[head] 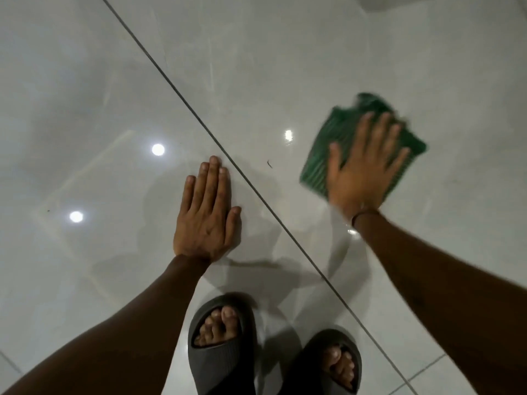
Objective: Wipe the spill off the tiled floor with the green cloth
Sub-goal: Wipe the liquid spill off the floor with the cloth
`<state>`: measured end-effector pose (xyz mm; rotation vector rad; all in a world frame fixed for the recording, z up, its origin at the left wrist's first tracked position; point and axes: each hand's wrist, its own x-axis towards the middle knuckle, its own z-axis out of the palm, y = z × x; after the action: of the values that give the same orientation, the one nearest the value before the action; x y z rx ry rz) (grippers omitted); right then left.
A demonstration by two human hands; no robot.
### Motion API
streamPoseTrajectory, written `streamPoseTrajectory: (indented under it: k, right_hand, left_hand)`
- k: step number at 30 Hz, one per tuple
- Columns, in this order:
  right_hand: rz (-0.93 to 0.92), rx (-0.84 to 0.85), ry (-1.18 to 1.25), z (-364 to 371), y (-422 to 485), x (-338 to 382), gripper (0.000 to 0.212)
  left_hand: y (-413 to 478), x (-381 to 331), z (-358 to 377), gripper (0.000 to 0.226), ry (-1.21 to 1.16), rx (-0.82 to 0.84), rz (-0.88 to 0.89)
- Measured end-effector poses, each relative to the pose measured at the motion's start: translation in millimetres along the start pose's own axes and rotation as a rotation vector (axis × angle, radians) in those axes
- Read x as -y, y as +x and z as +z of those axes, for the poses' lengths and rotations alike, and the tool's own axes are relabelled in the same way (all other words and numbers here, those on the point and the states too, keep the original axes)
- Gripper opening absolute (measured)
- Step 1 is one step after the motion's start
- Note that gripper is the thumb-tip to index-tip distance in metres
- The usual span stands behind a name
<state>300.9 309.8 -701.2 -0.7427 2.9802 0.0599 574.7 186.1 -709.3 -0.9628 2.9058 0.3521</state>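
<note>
A green ribbed cloth [328, 143] lies flat on the glossy grey tiled floor [256, 67], right of a dark grout line [199, 124]. My right hand [366, 166] presses down on the cloth with fingers spread; hand and cloth are motion-blurred. A wet sheen [339, 246] shows on the tile below my right wrist. My left hand [206, 212] rests flat on the floor left of the grout line, fingers together, holding nothing.
My two feet in dark grey slippers [221, 343] stand at the bottom centre, close behind my hands. A small dark speck [269, 164] lies between the hands. Ceiling lights reflect as bright spots [158, 149] on the tiles.
</note>
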Motion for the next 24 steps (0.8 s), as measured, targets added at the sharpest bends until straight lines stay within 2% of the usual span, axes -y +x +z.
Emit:
streamPoseTrajectory:
  k: [2, 3, 4, 5, 6, 9, 10, 11, 13, 15, 18, 20, 22, 24]
  right_hand:
    - [0.450, -0.079, 0.104, -8.1, 50.1, 26.4, 0.086]
    - [0.574, -0.096, 0.144, -13.4, 69.1, 45.4, 0.087]
    - [0.596, -0.102, 0.151, -16.7, 78.9, 65.0, 0.088]
    - [0.515, -0.097, 0.149, -15.8, 78.9, 83.9, 0.088]
    - [0.340, -0.086, 0.146, -13.9, 68.6, 100.6, 0.088]
    - [-0.422, 0.024, 0.072, -6.5, 1.8, 110.2, 0.087]
    - [-0.573, 0.061, 0.066, -3.6, -5.7, 95.2, 0.086]
    - [-0.641, 0.067, 0.060, 0.3, -4.0, 75.6, 0.086]
    - [-0.561, 0.054, 0.038, 1.3, 14.4, 40.3, 0.087]
    - [-0.330, 0.042, 0.017, -0.5, 36.6, 24.9, 0.087]
    - [0.060, -0.049, 0.076, -8.1, 65.9, 48.4, 0.086]
    - [0.210, -0.073, 0.128, -11.7, 77.6, 72.4, 0.089]
    - [0.186, -0.066, 0.124, -11.2, 74.9, 89.0, 0.089]
    - [-0.084, -0.056, 0.082, -5.7, 50.7, 93.0, 0.088]
  left_hand:
    - [0.0, -1.4, 1.0, 0.079, -0.006, -0.007, 0.002]
    - [0.4, -2.1, 1.0, 0.079, -0.012, -0.007, 0.008]
    - [1.0, -3.0, 0.9, 0.079, -0.012, -0.013, 0.011]
    - [1.6, -3.0, 0.7, 0.079, -0.002, -0.017, 0.010]
    - [1.1, -2.3, 0.2, 0.079, 0.007, -0.015, 0.008]
    - [0.3, -1.6, -3.3, 0.078, 0.012, -0.021, 0.014]
    - [0.5, -1.9, -3.3, 0.078, 0.013, -0.021, 0.015]
    - [0.3, -1.7, -3.1, 0.078, 0.013, -0.022, 0.015]
    - [0.9, -1.1, -0.8, 0.078, 0.008, -0.024, 0.014]
    - [0.3, 1.0, 0.9, 0.079, -0.001, -0.015, 0.008]
    - [-0.8, 0.7, 3.0, 0.079, -0.017, -0.026, 0.010]
    - [-0.6, -0.7, 3.8, 0.079, -0.010, -0.026, 0.012]
    - [-0.7, -0.7, 2.9, 0.078, -0.010, -0.027, 0.014]
    - [-0.3, -1.4, 2.2, 0.078, 0.000, -0.037, 0.029]
